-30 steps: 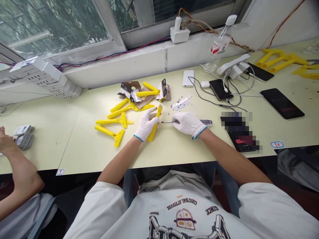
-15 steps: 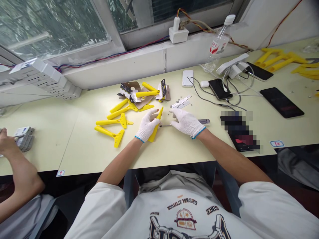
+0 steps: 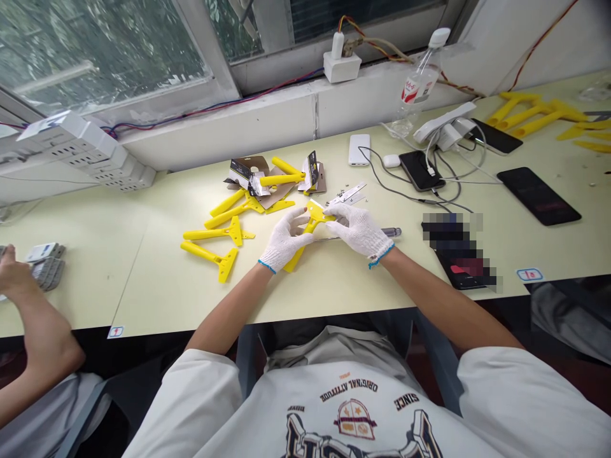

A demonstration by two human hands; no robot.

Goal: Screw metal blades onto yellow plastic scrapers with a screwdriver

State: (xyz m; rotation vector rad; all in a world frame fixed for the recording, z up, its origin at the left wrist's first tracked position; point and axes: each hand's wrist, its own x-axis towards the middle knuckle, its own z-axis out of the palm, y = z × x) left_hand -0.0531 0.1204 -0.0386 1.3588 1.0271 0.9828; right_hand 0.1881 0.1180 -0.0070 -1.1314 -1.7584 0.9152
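Note:
My left hand (image 3: 285, 240), in a white knit glove, is closed round the handle of a yellow scraper (image 3: 314, 219). The scraper's wide head faces away from me, with a pale strip along its front edge. My right hand (image 3: 359, 230), gloved too, pinches the right end of that head; its fingertips are partly hidden. Under my right hand lies a screwdriver (image 3: 392, 232), its clear handle sticking out to the right. Beyond the hands are thin metal blades (image 3: 352, 193) with several tiny screws. Several more yellow scrapers (image 3: 210, 235) rest to the left.
Opened card packaging (image 3: 248, 172) lies behind the scrapers. To the right are a white power bank (image 3: 359, 150), cables, phones (image 3: 539, 196) and a plastic bottle (image 3: 420, 83). White boxes (image 3: 90, 149) are stacked at the left, near another person's arm (image 3: 33, 318).
The scraper has turned so that its wide head shows instead of its narrow edge. My right hand has moved left onto the head; my left hand keeps its hold.

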